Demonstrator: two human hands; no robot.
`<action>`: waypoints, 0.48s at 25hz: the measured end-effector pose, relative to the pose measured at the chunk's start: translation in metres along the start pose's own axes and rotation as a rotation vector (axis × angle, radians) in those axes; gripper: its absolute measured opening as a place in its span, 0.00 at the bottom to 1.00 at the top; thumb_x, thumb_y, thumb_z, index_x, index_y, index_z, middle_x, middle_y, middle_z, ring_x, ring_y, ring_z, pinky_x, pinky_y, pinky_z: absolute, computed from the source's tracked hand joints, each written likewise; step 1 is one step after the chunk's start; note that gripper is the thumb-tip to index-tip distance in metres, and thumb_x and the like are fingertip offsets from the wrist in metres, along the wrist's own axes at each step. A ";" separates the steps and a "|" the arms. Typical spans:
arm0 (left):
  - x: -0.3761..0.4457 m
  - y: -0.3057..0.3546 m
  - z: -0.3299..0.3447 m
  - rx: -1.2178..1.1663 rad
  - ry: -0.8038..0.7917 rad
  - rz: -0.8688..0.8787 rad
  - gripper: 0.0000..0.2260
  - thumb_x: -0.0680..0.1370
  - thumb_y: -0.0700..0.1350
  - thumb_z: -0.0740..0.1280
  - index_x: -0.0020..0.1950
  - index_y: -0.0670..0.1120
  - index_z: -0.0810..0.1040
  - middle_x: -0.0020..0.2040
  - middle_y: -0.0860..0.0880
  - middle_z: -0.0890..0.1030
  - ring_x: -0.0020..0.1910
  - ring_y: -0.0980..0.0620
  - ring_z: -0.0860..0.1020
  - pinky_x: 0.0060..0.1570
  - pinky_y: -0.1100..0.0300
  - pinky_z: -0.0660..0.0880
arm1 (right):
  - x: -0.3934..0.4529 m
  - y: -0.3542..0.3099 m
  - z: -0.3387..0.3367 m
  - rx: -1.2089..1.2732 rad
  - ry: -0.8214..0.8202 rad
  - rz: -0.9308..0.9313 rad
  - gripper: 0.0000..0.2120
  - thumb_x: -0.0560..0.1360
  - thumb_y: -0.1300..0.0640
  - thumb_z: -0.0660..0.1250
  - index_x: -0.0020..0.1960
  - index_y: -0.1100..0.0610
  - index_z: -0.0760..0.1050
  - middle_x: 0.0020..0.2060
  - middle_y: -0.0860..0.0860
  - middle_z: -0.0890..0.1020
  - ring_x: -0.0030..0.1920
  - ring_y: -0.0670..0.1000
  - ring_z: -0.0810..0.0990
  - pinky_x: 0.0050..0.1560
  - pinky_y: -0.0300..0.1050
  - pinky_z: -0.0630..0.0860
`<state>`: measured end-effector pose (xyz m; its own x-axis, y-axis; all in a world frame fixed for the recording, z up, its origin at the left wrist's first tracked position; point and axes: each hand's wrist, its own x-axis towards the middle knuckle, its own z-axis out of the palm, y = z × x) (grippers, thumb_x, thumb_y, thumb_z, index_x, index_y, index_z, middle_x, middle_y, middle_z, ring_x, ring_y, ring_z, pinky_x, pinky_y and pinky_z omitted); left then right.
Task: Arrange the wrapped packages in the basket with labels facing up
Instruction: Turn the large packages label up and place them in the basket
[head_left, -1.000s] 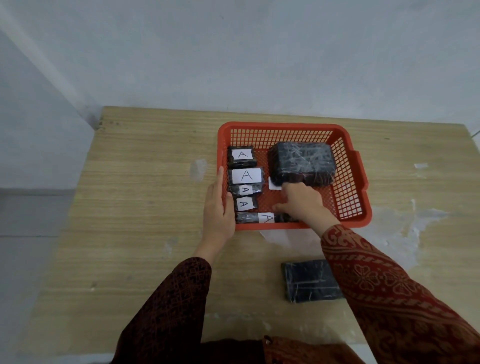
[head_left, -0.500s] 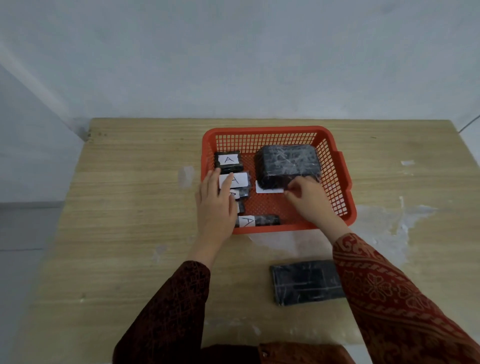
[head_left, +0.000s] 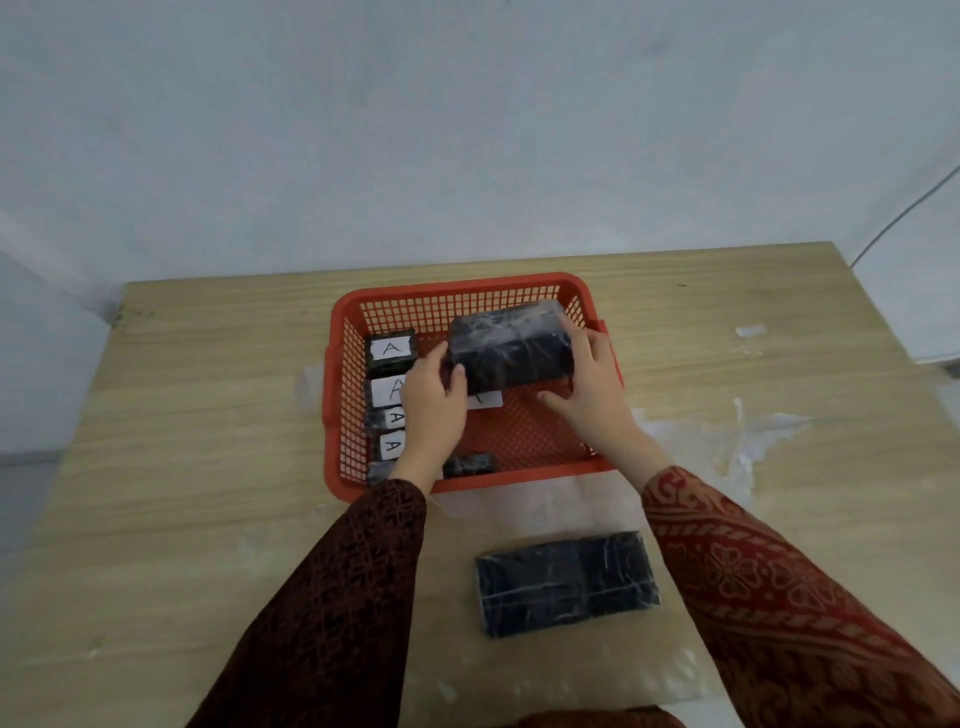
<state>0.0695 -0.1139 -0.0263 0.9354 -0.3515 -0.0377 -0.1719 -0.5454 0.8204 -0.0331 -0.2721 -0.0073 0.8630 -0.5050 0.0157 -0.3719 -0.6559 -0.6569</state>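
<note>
A wooden table (head_left: 182, 467) carries a red mesh basket (head_left: 467, 288). Inside the basket, both hands grip a large black wrapped package (head_left: 511, 345), tilted: the left hand (head_left: 434, 405) curls round its left end, the right hand (head_left: 592, 384) its right. Small packages labelled A (head_left: 390, 349) line the basket's left wall. Another black package (head_left: 566, 582) lies in front of the basket.

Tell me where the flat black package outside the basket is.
In the head view the flat black package lies on the table, nearer the person than the red basket, just left of the right sleeve; neither hand touches it.
</note>
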 end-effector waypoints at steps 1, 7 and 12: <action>0.000 0.003 -0.003 -0.054 0.073 -0.021 0.17 0.80 0.45 0.60 0.68 0.42 0.72 0.63 0.44 0.76 0.62 0.48 0.73 0.63 0.55 0.69 | 0.000 0.000 -0.006 0.017 0.036 -0.047 0.41 0.69 0.60 0.74 0.74 0.52 0.55 0.66 0.59 0.67 0.65 0.58 0.69 0.68 0.54 0.68; -0.018 0.010 0.001 -0.322 0.077 -0.090 0.19 0.80 0.51 0.61 0.69 0.47 0.69 0.63 0.47 0.76 0.60 0.49 0.75 0.61 0.52 0.74 | 0.033 -0.001 -0.024 0.133 0.108 0.053 0.25 0.74 0.57 0.69 0.67 0.60 0.63 0.62 0.60 0.74 0.61 0.58 0.74 0.62 0.53 0.73; -0.004 0.000 0.019 -0.220 0.019 -0.117 0.28 0.78 0.48 0.65 0.76 0.48 0.59 0.74 0.46 0.66 0.73 0.50 0.64 0.72 0.50 0.63 | 0.032 0.007 -0.003 -0.013 0.020 -0.026 0.23 0.73 0.59 0.69 0.64 0.60 0.65 0.68 0.61 0.64 0.66 0.59 0.69 0.67 0.54 0.70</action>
<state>0.0599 -0.1271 -0.0374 0.9509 -0.2806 -0.1307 0.0073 -0.4019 0.9157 -0.0090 -0.2949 -0.0090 0.8654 -0.4988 0.0480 -0.3538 -0.6761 -0.6463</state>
